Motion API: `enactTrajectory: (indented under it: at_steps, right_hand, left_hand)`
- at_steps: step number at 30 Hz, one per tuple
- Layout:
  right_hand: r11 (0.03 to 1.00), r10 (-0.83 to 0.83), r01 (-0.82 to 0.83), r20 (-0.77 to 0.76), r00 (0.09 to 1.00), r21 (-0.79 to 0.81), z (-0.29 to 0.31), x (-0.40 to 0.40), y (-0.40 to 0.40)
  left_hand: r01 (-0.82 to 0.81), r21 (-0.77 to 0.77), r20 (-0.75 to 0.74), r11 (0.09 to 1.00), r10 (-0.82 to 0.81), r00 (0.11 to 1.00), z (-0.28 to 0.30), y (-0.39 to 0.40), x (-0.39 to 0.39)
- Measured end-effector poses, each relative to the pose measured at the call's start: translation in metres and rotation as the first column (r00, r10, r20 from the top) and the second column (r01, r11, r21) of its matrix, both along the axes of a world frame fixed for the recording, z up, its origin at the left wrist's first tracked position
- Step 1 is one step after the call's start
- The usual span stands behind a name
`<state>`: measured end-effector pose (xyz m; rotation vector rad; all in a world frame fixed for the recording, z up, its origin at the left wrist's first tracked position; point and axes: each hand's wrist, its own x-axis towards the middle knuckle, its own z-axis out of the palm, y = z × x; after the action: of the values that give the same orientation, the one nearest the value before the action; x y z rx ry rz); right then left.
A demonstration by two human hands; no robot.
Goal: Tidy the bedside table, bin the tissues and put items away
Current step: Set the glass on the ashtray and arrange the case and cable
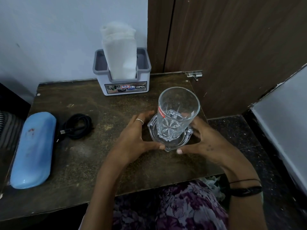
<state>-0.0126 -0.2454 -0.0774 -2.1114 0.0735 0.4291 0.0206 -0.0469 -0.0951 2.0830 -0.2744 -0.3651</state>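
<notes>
A clear cut-glass tumbler (178, 112) with a red sticker stands upright on a clear glass coaster (185, 136) at the right side of the dark wooden bedside table (93, 156). My left hand (136, 138) cups the coaster's left rim, thumb tip at its front edge. My right hand (206, 143) grips the right rim, its thumb touching the front. A white and grey tissue holder (123, 83) with white tissues (119, 52) stands at the back. A blue glasses case (33, 151) lies at the left, with a coiled black cable (77, 126) beside it.
A brown wooden door (232, 47) with a metal latch (194, 75) stands behind the table's right corner. Crumpled tissues (214, 185) show below the table's front edge near my right wrist. A white surface (282, 123) lies at the right, dark speckled floor between.
</notes>
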Motion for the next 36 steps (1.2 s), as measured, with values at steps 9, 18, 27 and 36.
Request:
enactTrajectory:
  at_steps: [9, 18, 27, 36]
  right_hand:
    - [0.989, -0.15, 0.147, 0.094, 0.984, 0.029, -0.009, 0.007, 0.004]
    - [0.927, -0.372, 0.343, 0.234, 0.898, 0.153, -0.023, 0.036, 0.015]
    - [0.853, -0.517, 0.457, 0.286, 0.807, 0.253, -0.034, 0.067, 0.019]
    - [0.841, -0.54, 0.481, 0.323, 0.777, 0.247, -0.04, 0.11, 0.016]
  left_hand:
    - [-0.238, -0.135, -0.015, 0.962, 0.238, 0.971, -0.006, -0.005, 0.004]
    - [-0.429, -0.21, 0.032, 0.878, 0.445, 0.895, -0.009, -0.033, 0.014]
    - [-0.515, -0.357, -0.02, 0.779, 0.545, 0.838, -0.012, -0.058, 0.035]
    - [-0.317, -0.268, 0.214, 0.91, 0.377, 0.901, -0.023, -0.064, 0.052]
